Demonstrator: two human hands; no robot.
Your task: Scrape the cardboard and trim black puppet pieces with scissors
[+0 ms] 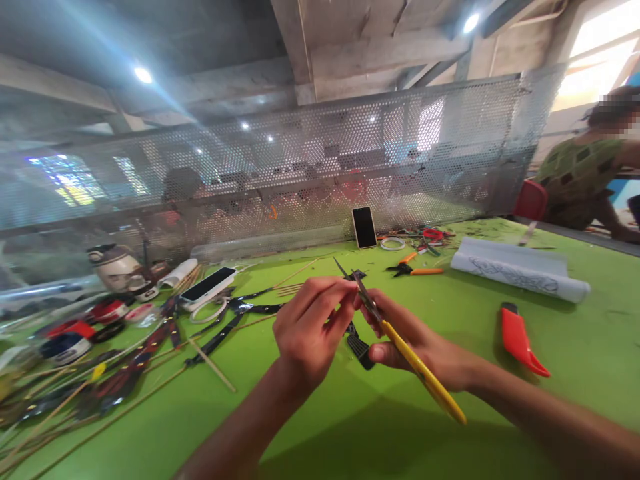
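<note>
Yellow-handled scissors rest in my right hand, their metal blades parted and pointing up and away. The thumb of that hand is stretched along the near side of the handle, while its other fingers curl behind the blades. My left hand is closed in a pinch right beside the blades. What its fingertips hold is too small or hidden to make out. Below and between the hands shows a black ridged piece; whether it lies on the table or hangs is unclear.
On the green table, thin sticks, dark strips, tape rolls and a white phone crowd the left. Orange-handled pliers, a paper roll and a red cutter lie right. A perforated screen borders the back; a person sits far right.
</note>
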